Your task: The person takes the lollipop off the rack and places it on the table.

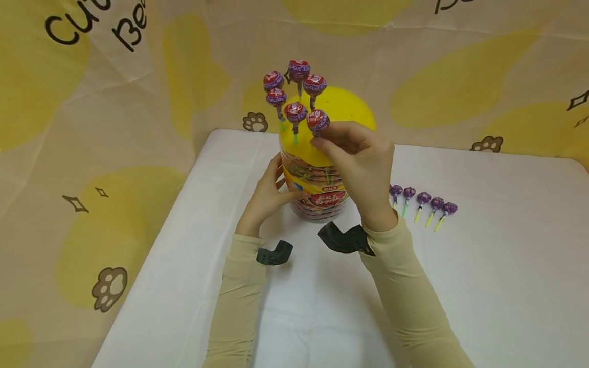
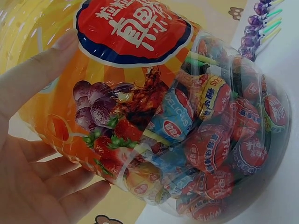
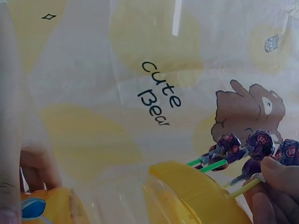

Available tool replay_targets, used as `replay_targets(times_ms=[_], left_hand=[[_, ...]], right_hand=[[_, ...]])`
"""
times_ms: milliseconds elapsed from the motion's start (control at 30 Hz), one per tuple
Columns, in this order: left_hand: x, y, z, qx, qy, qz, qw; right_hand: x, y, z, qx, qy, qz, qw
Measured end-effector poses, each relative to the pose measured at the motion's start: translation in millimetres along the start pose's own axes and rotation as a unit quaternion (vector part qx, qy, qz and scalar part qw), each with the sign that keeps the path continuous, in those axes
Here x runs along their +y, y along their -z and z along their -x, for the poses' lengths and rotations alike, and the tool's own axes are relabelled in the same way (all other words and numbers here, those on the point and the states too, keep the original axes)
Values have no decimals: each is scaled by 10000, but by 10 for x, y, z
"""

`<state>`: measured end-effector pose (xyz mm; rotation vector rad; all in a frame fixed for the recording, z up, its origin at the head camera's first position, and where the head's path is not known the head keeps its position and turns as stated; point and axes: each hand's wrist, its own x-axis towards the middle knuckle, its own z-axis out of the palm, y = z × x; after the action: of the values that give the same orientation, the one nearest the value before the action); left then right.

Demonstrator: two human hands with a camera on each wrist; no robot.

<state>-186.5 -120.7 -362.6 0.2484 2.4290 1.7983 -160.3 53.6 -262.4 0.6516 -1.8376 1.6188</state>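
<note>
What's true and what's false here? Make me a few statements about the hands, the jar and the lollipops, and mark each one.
1. The left hand holds the side of the jar. True.
2. The jar's top is blue. False: its domed lid is yellow.
3. The right hand pinches a lollipop at the lid. True.
4. No lollipops lie on the table. False: a row of lollipops lies on the white table, to the right of the jar.
5. Wrapped lollipops show through the jar's clear side. True.
</note>
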Motion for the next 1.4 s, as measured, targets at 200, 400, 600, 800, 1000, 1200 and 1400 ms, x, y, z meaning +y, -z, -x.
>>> replay_targets(times_ms=[200,400,600,800,1000,1200,1400], left_hand=[[-8,2,2,3,2,27,10000],[-2,0,3,3,85,-3,10000],[-4,6,-5,18,91,2,10000],[-1,6,-10,23,-17,-36,10000],[-3,11,-15,25,-38,-57,10000],[-18,12,-21,-8,-32,-39,10000],[-29,1,-29,-32,-79,-18,10000]], right_hand=[[5,-14,-19,191,-109,-358,9991],[-31,23,-15,567,-341,-724,9952],[-39,138,70,713,-649,-1254,9874],[-1,304,224,681,-1195,-1631,9770],[82,495,384,612,-1583,-1614,9722],[173,652,542,586,-2156,-1461,9637],[314,808,704,470,-2728,-1068,9550]])
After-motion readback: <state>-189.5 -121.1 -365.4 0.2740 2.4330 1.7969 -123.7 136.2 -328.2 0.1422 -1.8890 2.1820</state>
